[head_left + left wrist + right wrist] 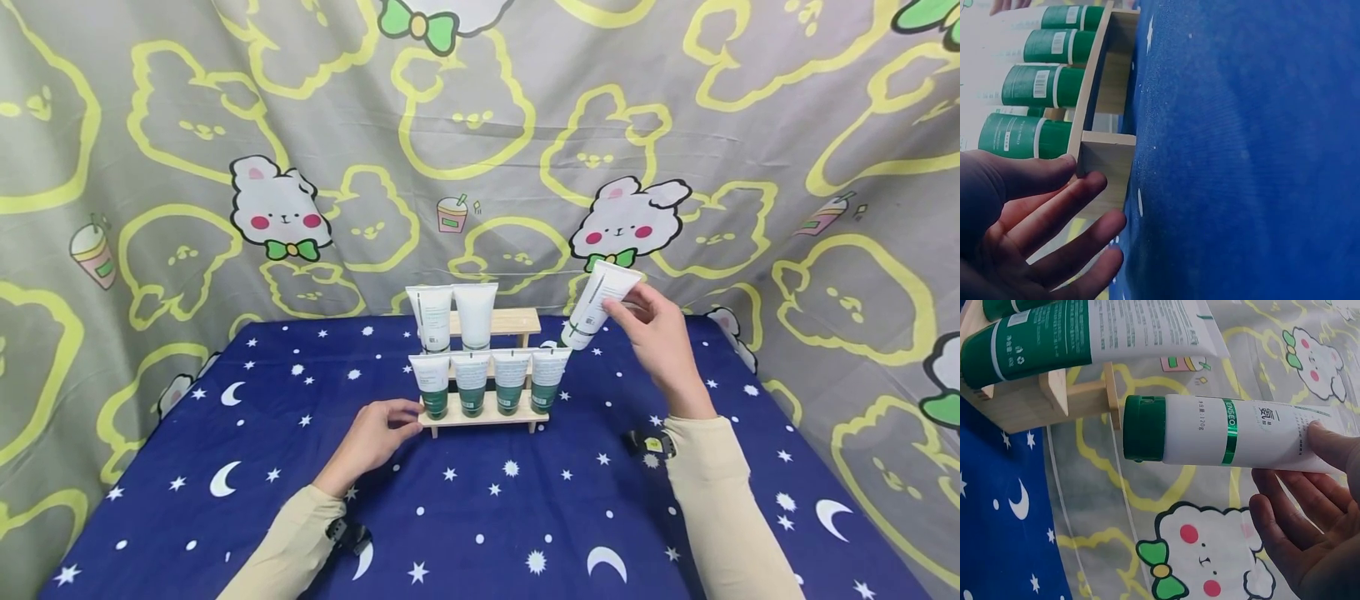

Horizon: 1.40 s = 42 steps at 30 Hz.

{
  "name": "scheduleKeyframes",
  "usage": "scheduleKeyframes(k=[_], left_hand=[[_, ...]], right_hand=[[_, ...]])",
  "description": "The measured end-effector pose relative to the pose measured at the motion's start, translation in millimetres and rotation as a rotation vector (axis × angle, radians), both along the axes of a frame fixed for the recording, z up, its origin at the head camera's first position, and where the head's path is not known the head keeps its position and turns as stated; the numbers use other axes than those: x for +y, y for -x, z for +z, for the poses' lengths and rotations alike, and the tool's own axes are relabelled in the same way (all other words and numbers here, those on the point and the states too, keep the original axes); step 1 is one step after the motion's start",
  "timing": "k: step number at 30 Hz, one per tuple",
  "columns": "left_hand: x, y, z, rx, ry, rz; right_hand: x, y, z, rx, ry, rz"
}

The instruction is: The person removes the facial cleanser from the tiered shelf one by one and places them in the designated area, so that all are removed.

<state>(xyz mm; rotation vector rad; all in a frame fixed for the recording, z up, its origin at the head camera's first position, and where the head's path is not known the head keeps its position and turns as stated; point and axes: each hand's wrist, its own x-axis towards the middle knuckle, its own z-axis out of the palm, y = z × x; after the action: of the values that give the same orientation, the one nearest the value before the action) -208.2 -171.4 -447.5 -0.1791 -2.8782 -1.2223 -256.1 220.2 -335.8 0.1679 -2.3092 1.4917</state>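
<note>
My right hand [660,337] pinches a white squeeze tube [1200,431] by its flat crimped end, thumb on one face and fingers behind. The tube has a green cap [1144,428] and hangs cap-down and tilted, right of a wooden tiered rack [483,417]. My left hand [378,437] holds the left end of the rack's front shelf [1085,100] between thumb and fingers, the other fingers spread. Several green-and-white tubes [471,383] stand cap-down in a row on that shelf. Behind them, two white tubes [475,317] stand on a higher tier.
The rack stands on a dark blue cloth [480,533] printed with moons and stars. Behind it and at both sides hangs a grey curtain [337,125] with cartoon animals. The top tier's bare wood [513,321] shows right of the white tubes.
</note>
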Motion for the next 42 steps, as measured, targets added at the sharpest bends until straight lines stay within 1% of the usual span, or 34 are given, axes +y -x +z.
scheduleKeyframes(k=[3,7,14,18,20,24,28,33,36,42], left_hand=[[0.8,-0.2,1.0,-0.006,-0.003,0.006],[1.6,-0.3,1.5,-0.008,-0.003,0.009],[2.3,0.1,2.1,0.011,-0.008,-0.007],[2.2,0.4,0.6,0.020,-0.005,-0.014],[2.3,0.1,0.5,0.022,-0.006,-0.014],[1.9,-0.3,0.6,0.024,-0.003,-0.012],[0.6,-1.3,1.2,0.020,0.003,-0.005],[0.2,-2.4,2.8,0.010,0.012,0.005],[0.3,-3.3,3.8,0.009,0.018,0.006],[0.8,-3.2,4.4,0.003,0.021,0.008]], right_hand=[[5,-0.5,-4.9,0.000,0.015,-0.010],[9,-0.9,-14.4,-0.022,0.032,-0.021],[15,-0.1,-30.7,-0.059,0.003,-0.022],[14,2.1,-37.6,-0.073,0.041,0.002],[13,3.8,-41.5,-0.088,0.080,0.022],[10,7.5,-48.4,-0.137,0.109,0.039],[8,10.7,-53.8,-0.175,0.101,0.060],[6,14.8,-62.1,-0.197,0.096,0.084],[4,17.1,-67.0,-0.213,0.098,0.087],[3,20.2,-76.0,-0.236,0.065,0.087]])
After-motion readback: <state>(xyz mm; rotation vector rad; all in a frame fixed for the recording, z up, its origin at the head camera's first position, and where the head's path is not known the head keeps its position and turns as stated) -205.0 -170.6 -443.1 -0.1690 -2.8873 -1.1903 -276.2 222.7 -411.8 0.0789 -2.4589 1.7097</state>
